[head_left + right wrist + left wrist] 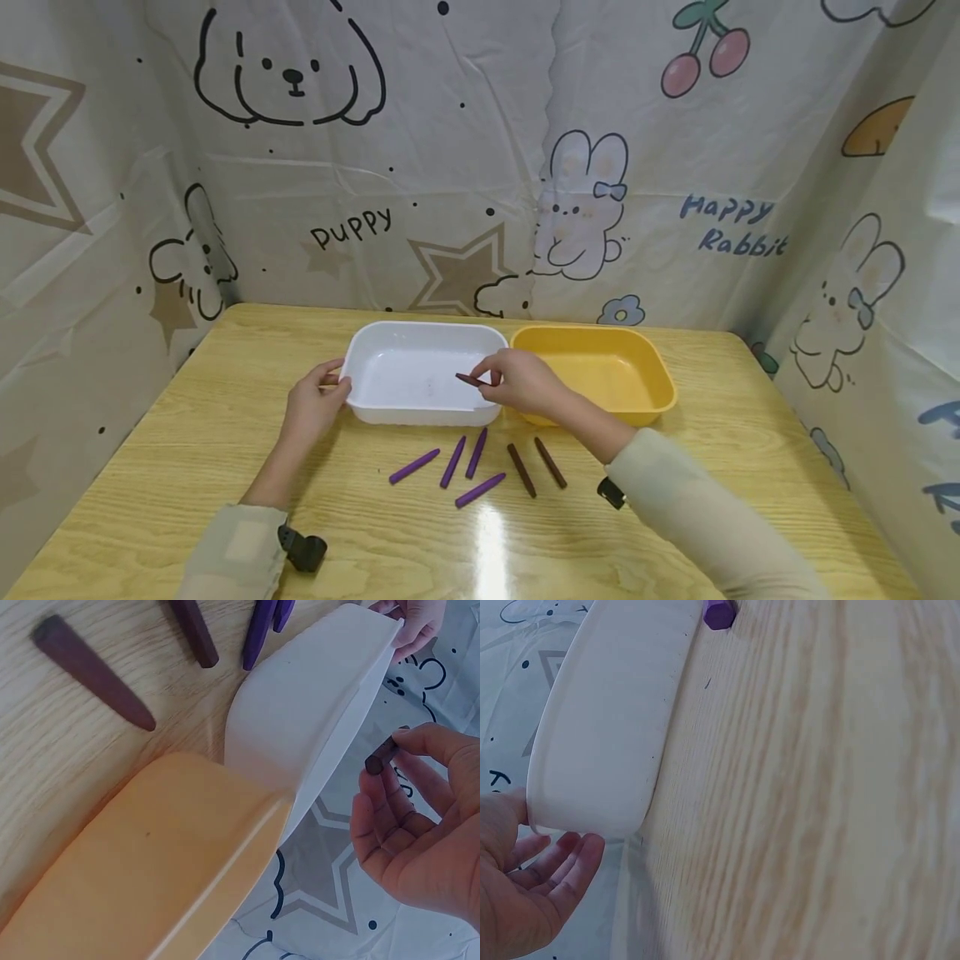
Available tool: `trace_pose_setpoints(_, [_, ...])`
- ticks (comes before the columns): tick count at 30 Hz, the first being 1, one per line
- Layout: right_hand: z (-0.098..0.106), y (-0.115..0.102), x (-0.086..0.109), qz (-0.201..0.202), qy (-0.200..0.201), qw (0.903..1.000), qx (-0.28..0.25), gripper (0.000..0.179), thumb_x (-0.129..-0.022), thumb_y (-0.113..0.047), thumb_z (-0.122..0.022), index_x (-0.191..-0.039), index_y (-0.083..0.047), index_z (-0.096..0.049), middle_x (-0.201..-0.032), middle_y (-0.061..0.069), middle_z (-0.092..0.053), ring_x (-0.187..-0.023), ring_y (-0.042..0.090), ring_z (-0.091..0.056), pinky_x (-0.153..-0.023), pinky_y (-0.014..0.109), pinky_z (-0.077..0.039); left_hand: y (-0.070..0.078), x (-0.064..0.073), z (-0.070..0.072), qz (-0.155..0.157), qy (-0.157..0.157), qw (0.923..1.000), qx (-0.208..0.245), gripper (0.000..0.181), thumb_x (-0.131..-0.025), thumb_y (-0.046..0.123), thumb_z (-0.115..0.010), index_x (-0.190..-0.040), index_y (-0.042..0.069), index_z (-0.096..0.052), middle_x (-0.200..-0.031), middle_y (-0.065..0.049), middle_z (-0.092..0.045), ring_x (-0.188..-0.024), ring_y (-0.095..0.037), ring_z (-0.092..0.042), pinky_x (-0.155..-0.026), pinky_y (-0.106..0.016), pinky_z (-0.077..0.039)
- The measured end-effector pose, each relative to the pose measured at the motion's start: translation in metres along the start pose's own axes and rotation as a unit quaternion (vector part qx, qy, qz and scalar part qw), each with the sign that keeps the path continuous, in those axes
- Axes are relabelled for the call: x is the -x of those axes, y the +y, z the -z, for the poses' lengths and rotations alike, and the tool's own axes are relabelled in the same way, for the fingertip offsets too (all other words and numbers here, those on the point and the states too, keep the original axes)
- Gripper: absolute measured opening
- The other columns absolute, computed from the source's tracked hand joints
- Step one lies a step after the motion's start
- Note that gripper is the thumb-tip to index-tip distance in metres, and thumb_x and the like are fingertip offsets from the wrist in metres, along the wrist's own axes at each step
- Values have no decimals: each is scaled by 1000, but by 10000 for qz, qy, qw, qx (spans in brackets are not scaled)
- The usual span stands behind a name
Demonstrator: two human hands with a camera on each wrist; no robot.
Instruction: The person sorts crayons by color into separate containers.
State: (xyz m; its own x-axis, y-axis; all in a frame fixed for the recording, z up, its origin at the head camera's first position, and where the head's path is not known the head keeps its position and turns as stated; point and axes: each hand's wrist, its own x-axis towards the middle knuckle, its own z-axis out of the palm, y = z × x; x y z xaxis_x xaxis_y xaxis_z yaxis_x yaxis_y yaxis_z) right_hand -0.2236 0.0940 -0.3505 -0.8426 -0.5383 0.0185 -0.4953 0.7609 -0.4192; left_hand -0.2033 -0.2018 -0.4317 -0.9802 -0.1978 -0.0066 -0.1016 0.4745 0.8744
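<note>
My right hand [521, 382] pinches a brown crayon [470, 379] between thumb and fingertips, above the right part of the white plastic tub [420, 416]. In the right wrist view the same crayon [382, 756] shows its flat end. At the tub's left end, my left hand [315, 402] grips the rim. The left wrist view shows the left thumb at the rim and the fingers [581, 874] bent against the outer wall. Two more brown crayons [521, 470] lie on the table, and several purple crayons [414, 467] are to their left.
A yellow tub [660, 398] stands against the white tub's right end. Both are on a wood-grain table [225, 400]. Printed cloth [450, 183] hangs behind the table and along its sides. Each wrist carries a small black camera [303, 550].
</note>
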Motion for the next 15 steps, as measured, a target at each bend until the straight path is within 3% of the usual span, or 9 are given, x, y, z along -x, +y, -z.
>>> trace_pose_setpoints(7, [-6, -6, -10, 64, -12, 9999, 84, 18, -82, -15, -68, -99, -16, -73, -68, -2, -60, -58, 10, -44, -48, 18, -33, 1, 0, 0, -48, 52, 9999, 70, 45, -94, 16, -52, -136, 1, -45, -116, -25, -57, -88, -19, -63, -73, -26, -58])
trace_pose_setpoints(15, [-15, -9, -22, 50, -150, 9999, 51, 19, -82, -15, -68, -100, -14, -73, -62, -2, -57, -55, 9, -40, -48, 18, -30, 2, 2, 0, -60, 25, 9999, 89, 45, -94, 15, -52, -135, 0, -45, -116, -24, -56, -90, -20, -63, -70, -20, -57])
